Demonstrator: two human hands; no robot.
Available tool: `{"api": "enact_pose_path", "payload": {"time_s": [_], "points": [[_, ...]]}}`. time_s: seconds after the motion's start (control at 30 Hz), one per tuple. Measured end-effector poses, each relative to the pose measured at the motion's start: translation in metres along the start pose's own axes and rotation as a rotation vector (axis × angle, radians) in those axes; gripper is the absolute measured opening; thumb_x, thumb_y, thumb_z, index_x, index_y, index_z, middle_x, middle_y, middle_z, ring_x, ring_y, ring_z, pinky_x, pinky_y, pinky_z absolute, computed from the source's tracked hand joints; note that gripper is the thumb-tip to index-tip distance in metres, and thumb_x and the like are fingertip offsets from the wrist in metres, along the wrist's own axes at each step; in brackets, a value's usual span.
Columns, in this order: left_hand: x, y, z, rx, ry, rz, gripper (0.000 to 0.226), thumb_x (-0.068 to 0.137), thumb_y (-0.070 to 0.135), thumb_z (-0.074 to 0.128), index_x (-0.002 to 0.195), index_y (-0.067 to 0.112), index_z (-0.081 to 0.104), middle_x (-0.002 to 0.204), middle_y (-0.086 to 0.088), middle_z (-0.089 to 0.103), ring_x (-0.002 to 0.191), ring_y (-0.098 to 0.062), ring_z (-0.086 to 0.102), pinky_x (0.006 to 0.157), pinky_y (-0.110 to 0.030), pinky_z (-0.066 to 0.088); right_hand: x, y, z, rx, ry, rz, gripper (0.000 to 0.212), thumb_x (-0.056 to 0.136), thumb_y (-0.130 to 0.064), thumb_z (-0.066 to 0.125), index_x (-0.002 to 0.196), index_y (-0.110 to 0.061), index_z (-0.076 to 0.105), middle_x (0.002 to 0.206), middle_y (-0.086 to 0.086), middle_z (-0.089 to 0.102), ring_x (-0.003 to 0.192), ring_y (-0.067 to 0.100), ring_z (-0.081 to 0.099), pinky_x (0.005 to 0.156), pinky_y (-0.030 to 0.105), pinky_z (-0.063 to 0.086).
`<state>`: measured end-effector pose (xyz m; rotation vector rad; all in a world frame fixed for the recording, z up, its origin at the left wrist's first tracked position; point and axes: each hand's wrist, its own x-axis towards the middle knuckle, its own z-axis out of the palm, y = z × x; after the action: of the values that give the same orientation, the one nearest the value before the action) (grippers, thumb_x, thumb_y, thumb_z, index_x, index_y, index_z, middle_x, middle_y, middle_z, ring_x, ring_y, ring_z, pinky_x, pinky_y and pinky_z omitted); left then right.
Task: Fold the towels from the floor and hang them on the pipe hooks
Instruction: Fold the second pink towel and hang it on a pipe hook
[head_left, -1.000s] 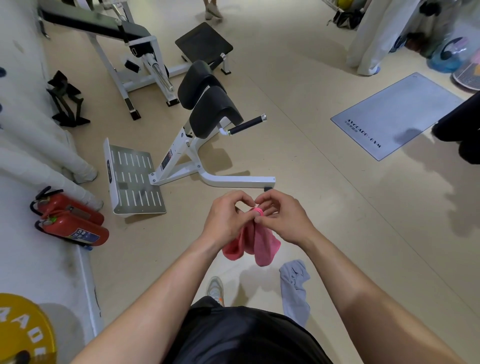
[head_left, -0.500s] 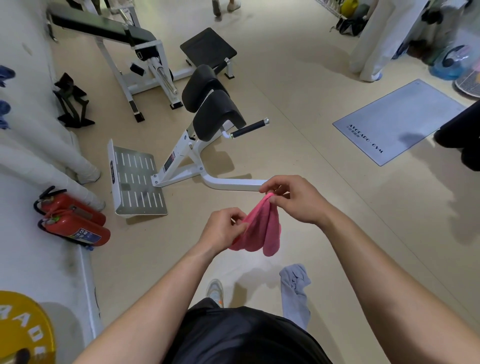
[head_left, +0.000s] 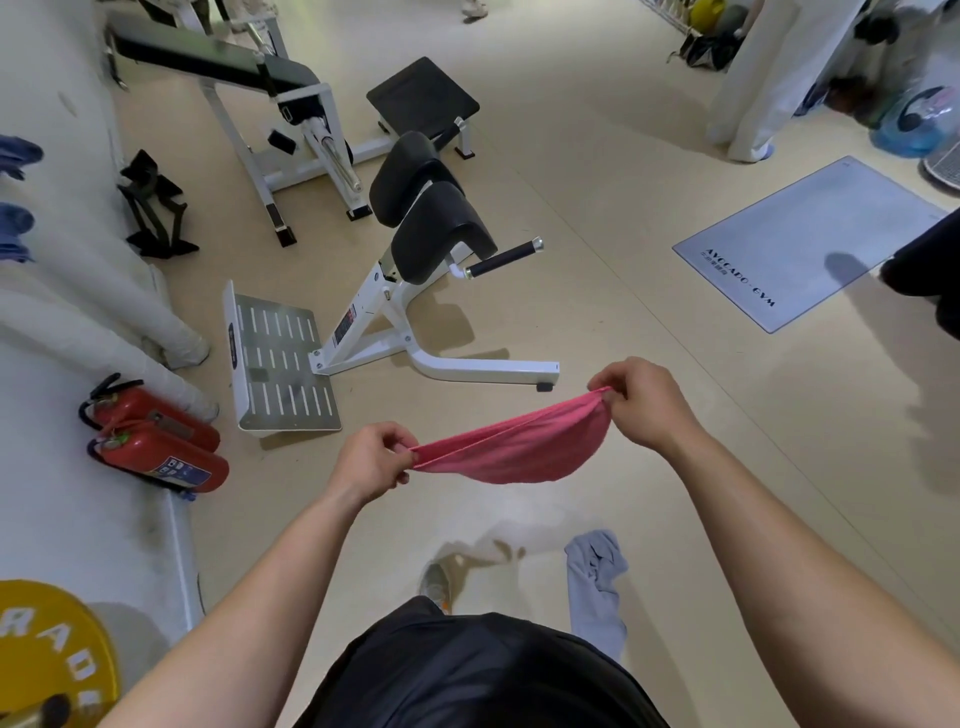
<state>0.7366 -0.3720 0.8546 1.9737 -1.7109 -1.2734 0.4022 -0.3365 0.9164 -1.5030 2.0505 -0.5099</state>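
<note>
Fire extinguishers (head_left: 161, 441) lie at far left. Left hand (head_left: 371, 460) pinches one end of a pink towel (head_left: 511, 447), right hand (head_left: 641, 402) pinches the other, stretching it above the floor (head_left: 623, 234). Grey towel (head_left: 595, 587) lies crumpled below.

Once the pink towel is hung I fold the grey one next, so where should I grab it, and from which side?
Probably its far end, where the grey towel bunches into raised folds; the near end lies flatter. Come down from above with the right hand, since it lies on that side.
</note>
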Motion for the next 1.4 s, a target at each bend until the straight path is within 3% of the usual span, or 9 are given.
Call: {"api": "enact_pose_path", "payload": {"time_s": [0.07, 0.13, 0.23, 0.53, 0.8, 0.97, 1.1, 1.27, 1.4], "points": [[0.0, 0.007, -0.001, -0.176, -0.029, -0.038, 0.014, 0.087, -0.01, 0.061, 0.085, 0.004, 0.065, 0.07, -0.011, 0.058, 0.045, -0.016, 0.062, 0.044, -0.024, 0.049, 0.0, 0.007, 0.007, -0.01, 0.011, 0.064, 0.031, 0.086, -0.001, 0.05, 0.081, -0.027, 0.067, 0.088, -0.002, 0.067, 0.08, 0.019, 0.062, 0.066, 0.026, 0.046], [0.0, 0.014, 0.001, -0.229, -0.03, -0.034, 0.019, 0.086, -0.014, 0.058, 0.084, 0.002, 0.069, 0.07, -0.012, 0.061, 0.052, -0.017, 0.063, 0.055, -0.024, 0.056, -0.001, 0.011, 0.013, 0.001, 0.012, 0.114, 0.031, 0.081, 0.001, 0.046, 0.079, -0.024, 0.065, 0.083, -0.002, 0.066, 0.075, 0.019, 0.06, 0.061, 0.026, 0.042], [0.0, 0.019, 0.001, -0.089, 0.036, -0.016, 0.018, 0.079, -0.004, 0.064, 0.079, 0.009, 0.077, 0.068, -0.004, 0.071, 0.061, -0.015, 0.063, 0.068, -0.028, 0.057, -0.003, 0.015, 0.016, 0.044, -0.006, 0.159, 0.029, 0.077, -0.001, 0.045, 0.076, -0.023, 0.063, 0.077, -0.005, 0.066, 0.071, 0.017, 0.061, 0.057, 0.026, 0.041], [-0.003, 0.021, 0.005, 0.315, -0.058, 0.201, 0.012, 0.072, 0.015, 0.076, 0.076, 0.022, 0.068, 0.07, 0.007, 0.069, 0.069, -0.014, 0.066, 0.063, -0.032, 0.056, -0.004, 0.02, 0.014, 0.103, 0.026, 0.206, 0.024, 0.081, -0.006, 0.043, 0.08, -0.018, 0.065, 0.081, -0.004, 0.066, 0.074, 0.016, 0.06, 0.059, 0.026, 0.042], [0.008, 0.026, -0.003, 0.4, 0.094, 0.381, 0.006, 0.091, 0.023, 0.064, 0.087, 0.025, 0.067, 0.084, 0.002, 0.067, 0.082, -0.023, 0.06, 0.072, -0.037, 0.05, -0.006, 0.029, 0.012, 0.109, -0.001, 0.205, 0.021, 0.083, -0.008, 0.047, 0.078, -0.016, 0.065, 0.077, -0.003, 0.066, 0.069, 0.016, 0.059, 0.056, 0.026, 0.043], [0.008, 0.04, -0.015, 0.493, 0.184, 0.415, 0.012, 0.095, 0.037, 0.058, 0.097, 0.032, 0.068, 0.086, 0.011, 0.071, 0.086, -0.02, 0.064, 0.071, -0.037, 0.054, -0.006, 0.037, 0.021, 0.081, -0.022, 0.233, 0.027, 0.081, -0.001, 0.046, 0.079, -0.021, 0.066, 0.077, -0.002, 0.066, 0.069, 0.019, 0.06, 0.054, 0.024, 0.04], [0.011, 0.048, -0.023, 0.36, 0.231, 0.432, 0.008, 0.093, 0.031, 0.062, 0.09, 0.029, 0.07, 0.081, 0.013, 0.07, 0.082, -0.014, 0.064, 0.072, -0.034, 0.053, -0.003, 0.032, 0.022, 0.106, 0.064, 0.217, 0.025, 0.082, -0.003, 0.046, 0.082, -0.019, 0.065, 0.074, -0.005, 0.063, 0.071, 0.018, 0.06, 0.057, 0.026, 0.04], [0.007, 0.068, -0.018, -0.082, 0.279, 0.282, 0.01, 0.091, 0.021, 0.062, 0.082, 0.017, 0.064, 0.076, 0.006, 0.065, 0.065, -0.006, 0.052, 0.059, -0.011, 0.039, 0.001, 0.02, 0.018, 0.272, 0.145, 0.203, 0.025, 0.086, -0.005, 0.047, 0.091, -0.018, 0.068, 0.084, -0.005, 0.067, 0.079, 0.014, 0.06, 0.064, 0.022, 0.041], [0.002, 0.074, 0.003, -0.133, 0.362, 0.191, 0.012, 0.087, 0.021, 0.07, 0.077, 0.024, 0.063, 0.069, 0.01, 0.063, 0.069, -0.016, 0.058, 0.062, -0.022, 0.037, -0.007, 0.007, 0.024, 0.414, 0.181, 0.278, 0.019, 0.082, -0.009, 0.059, 0.085, -0.02, 0.074, 0.078, -0.003, 0.071, 0.077, 0.017, 0.065, 0.067, 0.026, 0.046]]}}
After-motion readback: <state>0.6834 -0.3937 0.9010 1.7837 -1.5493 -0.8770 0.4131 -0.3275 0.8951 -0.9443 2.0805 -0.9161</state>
